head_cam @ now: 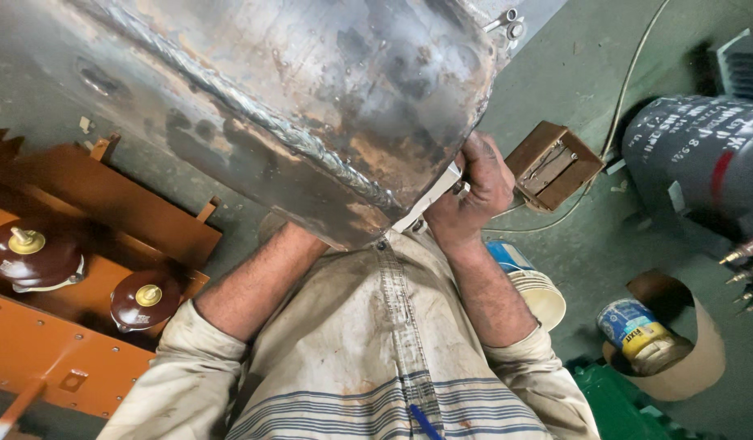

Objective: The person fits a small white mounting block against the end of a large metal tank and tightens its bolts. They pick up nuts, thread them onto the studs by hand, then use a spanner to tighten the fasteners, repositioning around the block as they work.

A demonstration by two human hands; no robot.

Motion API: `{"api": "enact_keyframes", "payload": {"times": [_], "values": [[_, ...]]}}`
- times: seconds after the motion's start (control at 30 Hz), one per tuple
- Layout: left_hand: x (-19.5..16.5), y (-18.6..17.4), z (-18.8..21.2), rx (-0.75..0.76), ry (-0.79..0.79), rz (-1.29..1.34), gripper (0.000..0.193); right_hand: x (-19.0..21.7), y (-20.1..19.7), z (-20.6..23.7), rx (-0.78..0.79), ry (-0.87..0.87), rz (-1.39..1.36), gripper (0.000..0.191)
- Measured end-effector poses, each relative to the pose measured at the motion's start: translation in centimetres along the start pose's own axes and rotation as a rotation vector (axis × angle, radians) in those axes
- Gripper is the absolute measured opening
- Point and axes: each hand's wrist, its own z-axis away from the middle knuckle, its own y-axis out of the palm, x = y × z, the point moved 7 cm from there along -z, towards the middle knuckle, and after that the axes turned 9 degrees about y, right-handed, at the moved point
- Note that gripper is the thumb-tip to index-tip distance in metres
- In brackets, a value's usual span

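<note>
Green workshop floor [572, 244], welded steel tank [254, 106] overhead
Right hand [474, 183] at three o'clock closed on its edge; left hand hidden, cannot tell; weld seam looks finished

large scorched bare-steel tank [254, 90] with a raised weld seam, tilted, its lower corner against the chest

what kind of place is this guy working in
Most likely a workshop that builds or repairs electrical transformers. A welded steel tank fills the view, with the right hand gripping its lower edge. Brown ceramic insulators sit on an orange metal cover, and the green floor holds cans and cable.
</note>
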Motion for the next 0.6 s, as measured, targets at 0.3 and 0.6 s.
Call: {"api": "enact_keyframes", "payload": {"times": [0.3, 0.6], "values": [[-0.1, 0.5, -0.6, 0.007, 0.004, -0.022, 0.055, 0.2, 1.3, -0.7, 0.064, -0.071, 0.016, 0.008], [-0.3, 0.4, -0.6, -0.006, 0.035, -0.047, 0.055, -4.9, 2.2, -0.2, 0.218, 0.539, -0.400, 0.053]]}}
